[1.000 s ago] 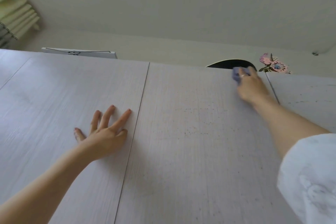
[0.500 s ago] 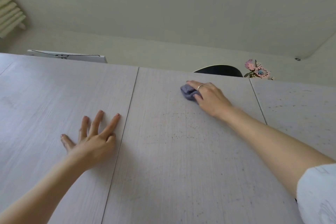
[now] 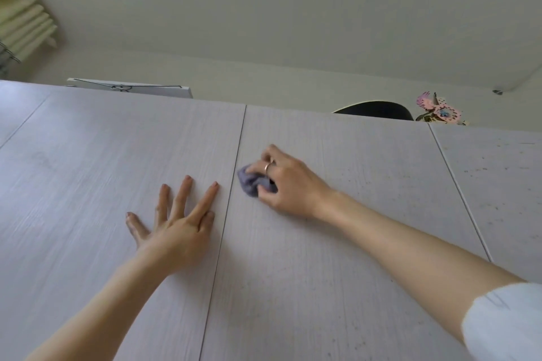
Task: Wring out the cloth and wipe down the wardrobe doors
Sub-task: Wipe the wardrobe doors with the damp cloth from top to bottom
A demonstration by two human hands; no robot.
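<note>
I look up along pale wood-grain wardrobe doors. My right hand [image 3: 289,184] grips a bunched blue-grey cloth [image 3: 251,182] and holds it against the middle door [image 3: 337,243], close to the seam with the left door. My left hand [image 3: 176,220] lies flat on the left door [image 3: 102,170] with fingers spread, just left of that seam. Small dark specks dot the middle door and the right door [image 3: 504,184].
On top of the wardrobe stand a white flat box [image 3: 132,88] at the left, a black rounded object [image 3: 378,111] and a pink paper flower [image 3: 438,110] at the right. The ceiling is above; folded pale bedding [image 3: 23,26] shows at the far left.
My right hand has swept the cloth from the upper right corner of the middle door leftward and down to the seam. My left hand has stayed pressed on the left door.
</note>
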